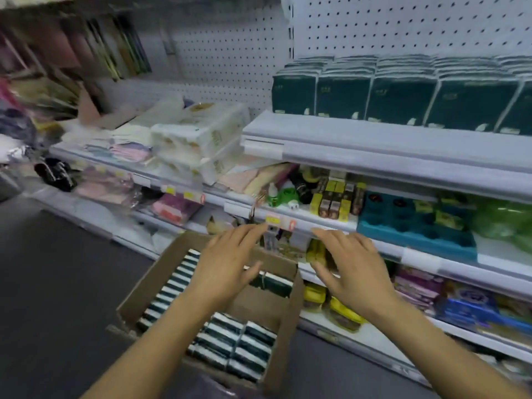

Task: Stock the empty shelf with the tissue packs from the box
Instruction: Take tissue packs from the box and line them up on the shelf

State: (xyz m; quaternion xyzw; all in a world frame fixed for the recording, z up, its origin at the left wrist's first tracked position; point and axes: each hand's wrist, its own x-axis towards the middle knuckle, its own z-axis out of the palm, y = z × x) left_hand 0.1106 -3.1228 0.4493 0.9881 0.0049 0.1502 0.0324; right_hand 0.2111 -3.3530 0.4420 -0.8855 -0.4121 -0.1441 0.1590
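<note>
Both hands hover over the open brown cardboard box (161, 272) on the dark floor, the left hand (227, 266) and the right hand (354, 272) each with fingers spread and holding nothing. Dark green tissue packs with white striped edges (230, 344) stand in rows inside the box. More dark green tissue packs (397, 96) stand upright in a row on the white metal upper shelf (374, 145), at the right.
</note>
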